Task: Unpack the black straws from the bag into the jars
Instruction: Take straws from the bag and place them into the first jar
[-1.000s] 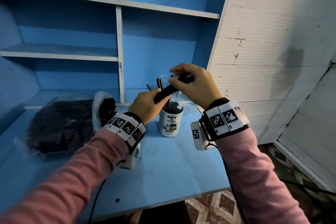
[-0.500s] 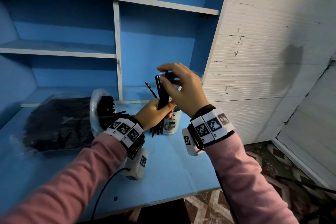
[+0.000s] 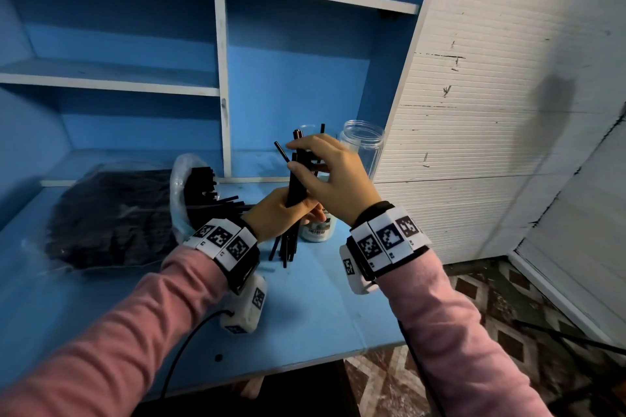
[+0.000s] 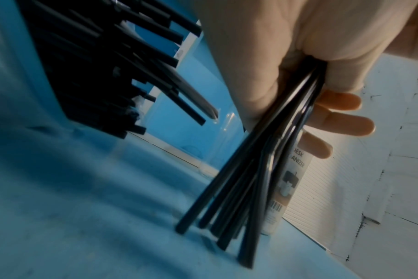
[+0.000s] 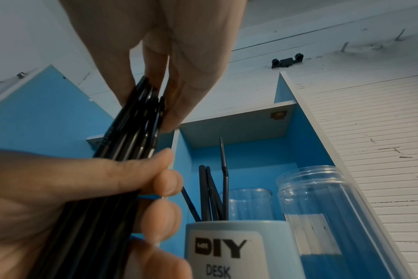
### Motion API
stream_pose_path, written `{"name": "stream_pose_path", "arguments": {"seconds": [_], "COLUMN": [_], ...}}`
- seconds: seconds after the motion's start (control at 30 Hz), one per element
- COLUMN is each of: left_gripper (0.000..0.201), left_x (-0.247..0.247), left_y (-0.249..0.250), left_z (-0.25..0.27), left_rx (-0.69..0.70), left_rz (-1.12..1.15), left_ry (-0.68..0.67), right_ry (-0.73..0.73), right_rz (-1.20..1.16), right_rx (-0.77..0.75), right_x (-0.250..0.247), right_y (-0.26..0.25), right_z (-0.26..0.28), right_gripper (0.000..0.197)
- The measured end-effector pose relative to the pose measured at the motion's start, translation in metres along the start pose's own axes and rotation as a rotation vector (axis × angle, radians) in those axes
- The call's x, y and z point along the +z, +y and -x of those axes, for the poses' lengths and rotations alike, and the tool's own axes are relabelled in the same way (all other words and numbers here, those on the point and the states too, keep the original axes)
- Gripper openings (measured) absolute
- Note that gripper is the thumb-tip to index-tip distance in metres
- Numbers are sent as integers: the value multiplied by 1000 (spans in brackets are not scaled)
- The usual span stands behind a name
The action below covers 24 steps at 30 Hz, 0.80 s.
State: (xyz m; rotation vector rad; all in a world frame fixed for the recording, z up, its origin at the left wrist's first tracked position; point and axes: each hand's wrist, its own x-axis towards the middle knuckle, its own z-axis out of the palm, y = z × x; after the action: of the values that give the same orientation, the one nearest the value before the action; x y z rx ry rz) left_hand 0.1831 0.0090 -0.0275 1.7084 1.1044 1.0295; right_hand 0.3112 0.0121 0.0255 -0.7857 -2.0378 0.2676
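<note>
A bundle of black straws point(image 3: 295, 186) stands nearly upright in front of the white DIY jar point(image 3: 318, 230), with its splayed lower ends point(image 4: 227, 226) touching the blue tabletop. My left hand point(image 3: 288, 213) grips the bundle at its middle. My right hand point(image 3: 305, 161) pinches its upper part between thumb and fingers point(image 5: 179, 75). The DIY jar point(image 5: 227, 249) holds a few straws point(image 5: 208, 194). The clear bag point(image 3: 111, 213) of black straws lies to the left with its open mouth point(image 3: 200, 189) facing the hands.
Two clear empty jars point(image 3: 360, 149) point(image 5: 248, 203) stand behind the DIY jar by the white wall point(image 3: 474, 145). Blue shelves point(image 3: 135, 85) rise behind the table. The table's front edge point(image 3: 305, 359) is near my wrists.
The bundle has swung from slanted across my hands to upright. Both hands have come down, and the straws' lower ends now rest on the table.
</note>
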Motion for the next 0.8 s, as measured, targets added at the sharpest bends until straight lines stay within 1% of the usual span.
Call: {"name": "stream_pose_path", "arguments": {"seconds": [0.17,0.27,0.33,0.5,0.6,0.7,0.73,0.8], "left_gripper": [24,20,19,22,27,30,31,31], "left_x": [1,2,1,1,4,4,3,1], "left_y": [7,8,5,3,6,6,6,6], "left_z": [1,2,2,1,1,-1,-3,-4], "left_rx": [-47,-48,-49,-42,-49,-45,-48,-50], "left_rz": [-7,-49,-67,-16,-16,84,120,209], "left_ry": [-68,-111,-104,-107,-129,-79,-43,40], "right_ry": [15,23,11,19,43,147,189,239], "right_rz": [-20,-21,-14,2,-27,-28,-31,-47], "right_rx": [14,23,32,32,55,66,71,92], "right_x": [2,1,-1,-4,-5,-6,-7,-6], "right_y": [-1,-1,1,1,1,5,7,9], "right_z": [1,4,5,6,8,12,14,21], "right_gripper": [26,25,25,26,31,36,34,23]}}
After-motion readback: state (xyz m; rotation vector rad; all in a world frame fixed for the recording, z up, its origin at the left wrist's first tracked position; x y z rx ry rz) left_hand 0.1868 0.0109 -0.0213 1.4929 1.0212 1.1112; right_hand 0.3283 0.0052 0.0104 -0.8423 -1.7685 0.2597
